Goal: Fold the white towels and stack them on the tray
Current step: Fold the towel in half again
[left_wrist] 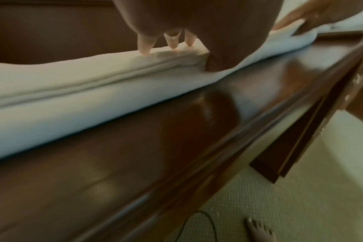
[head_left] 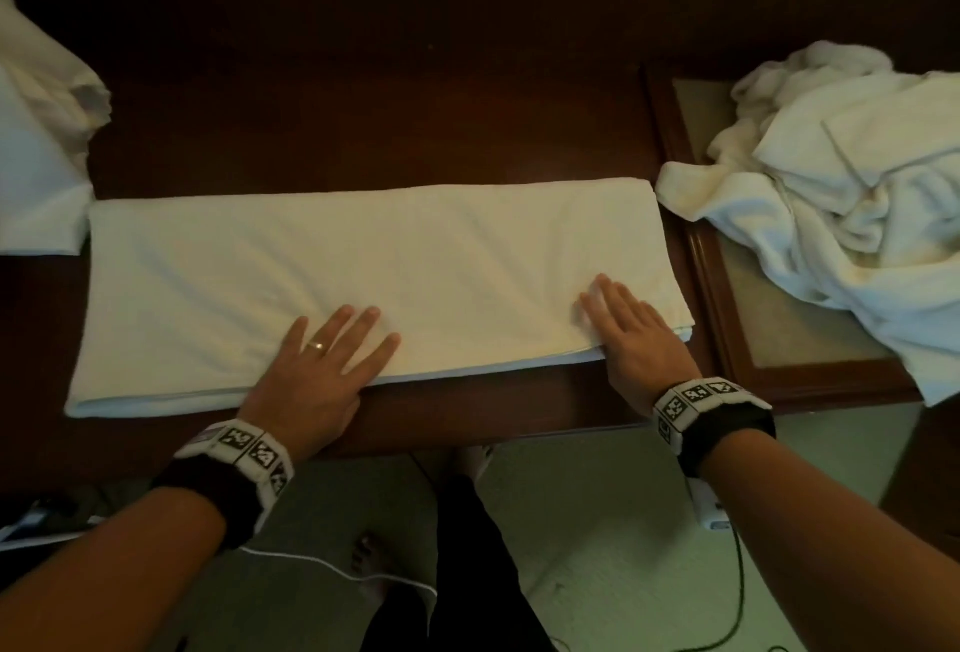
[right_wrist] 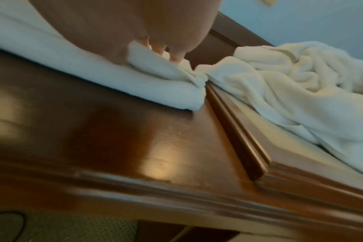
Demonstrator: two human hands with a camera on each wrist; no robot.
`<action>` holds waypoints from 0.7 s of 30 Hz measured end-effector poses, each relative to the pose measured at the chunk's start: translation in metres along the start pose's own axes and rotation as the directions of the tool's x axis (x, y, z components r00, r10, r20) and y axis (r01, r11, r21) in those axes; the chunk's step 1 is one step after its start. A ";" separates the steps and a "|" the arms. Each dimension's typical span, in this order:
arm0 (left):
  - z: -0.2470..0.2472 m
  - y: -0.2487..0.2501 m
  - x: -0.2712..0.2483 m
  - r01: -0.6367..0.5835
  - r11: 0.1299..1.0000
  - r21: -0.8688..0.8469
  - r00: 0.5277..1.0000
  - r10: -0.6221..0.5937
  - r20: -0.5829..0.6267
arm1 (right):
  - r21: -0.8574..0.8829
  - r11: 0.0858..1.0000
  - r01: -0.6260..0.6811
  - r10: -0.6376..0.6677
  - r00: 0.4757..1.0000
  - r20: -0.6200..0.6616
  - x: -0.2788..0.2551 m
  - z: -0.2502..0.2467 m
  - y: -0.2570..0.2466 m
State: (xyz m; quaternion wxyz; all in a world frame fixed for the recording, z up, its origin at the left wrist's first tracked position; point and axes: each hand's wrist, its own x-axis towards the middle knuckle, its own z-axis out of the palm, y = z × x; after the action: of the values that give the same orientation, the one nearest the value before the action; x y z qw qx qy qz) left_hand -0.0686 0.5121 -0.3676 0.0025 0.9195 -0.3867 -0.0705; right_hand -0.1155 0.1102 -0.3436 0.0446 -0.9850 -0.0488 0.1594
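Note:
A long white towel (head_left: 363, 277), folded lengthwise into a strip, lies flat across the dark wooden table (head_left: 363, 121). My left hand (head_left: 332, 355) presses flat on its near edge at the middle, fingers spread and straight. My right hand (head_left: 623, 324) lies flat on the towel's near right corner. In the left wrist view the left fingertips (left_wrist: 144, 47) rest on the towel (left_wrist: 72, 91). In the right wrist view the right fingers (right_wrist: 174, 57) press on the bunched corner (right_wrist: 166, 77). A wooden tray (head_left: 727, 298) at the right holds a heap of crumpled white towels (head_left: 857, 194).
Another white cloth (head_left: 36, 142) lies at the table's left end, touching the towel's left end. The tray's rim (right_wrist: 238, 131) sits right against the folded towel's right end. The table's front edge (head_left: 467, 433) is near my wrists. Cables (head_left: 737, 589) and my bare feet are on the floor below.

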 end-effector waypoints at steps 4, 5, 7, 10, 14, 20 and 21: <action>-0.005 0.016 0.021 0.109 0.994 -0.022 0.991 -0.107 0.084 | -0.103 0.993 -0.058 0.052 0.997 -0.056 -0.012 -0.006 0.022; -0.005 0.016 0.022 0.103 0.995 -0.015 0.991 -0.101 0.090 | -0.107 0.992 -0.061 0.057 0.998 -0.037 -0.017 -0.005 0.027; -0.004 0.013 0.020 0.082 0.997 -0.010 0.993 -0.081 0.081 | -0.119 0.989 -0.086 0.089 0.996 0.023 -0.027 -0.003 0.029; -0.008 0.009 0.018 0.068 0.998 -0.014 0.997 -0.067 0.044 | -0.118 0.989 -0.089 0.090 0.996 0.005 -0.022 -0.001 0.011; -0.011 -0.011 0.001 0.165 0.986 -0.033 0.986 -0.164 0.036 | -0.042 0.983 0.181 -0.183 0.981 -0.059 0.004 0.003 -0.058; -0.016 -0.090 -0.064 0.438 0.892 -0.113 0.897 -0.425 0.121 | -0.017 0.923 0.386 -0.386 0.921 -0.046 0.054 -0.003 -0.181; -0.016 -0.101 -0.072 0.440 0.891 -0.112 0.896 -0.427 0.122 | -0.005 0.935 0.355 -0.355 0.935 -0.013 0.059 -0.003 -0.193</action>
State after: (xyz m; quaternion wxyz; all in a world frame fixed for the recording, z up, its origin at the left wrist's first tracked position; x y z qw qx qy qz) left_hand -0.0450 0.6333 -0.3488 0.0315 0.9759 -0.1657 -0.1388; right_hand -0.0746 0.3083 -0.3389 0.0718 -0.9611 -0.2258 0.1420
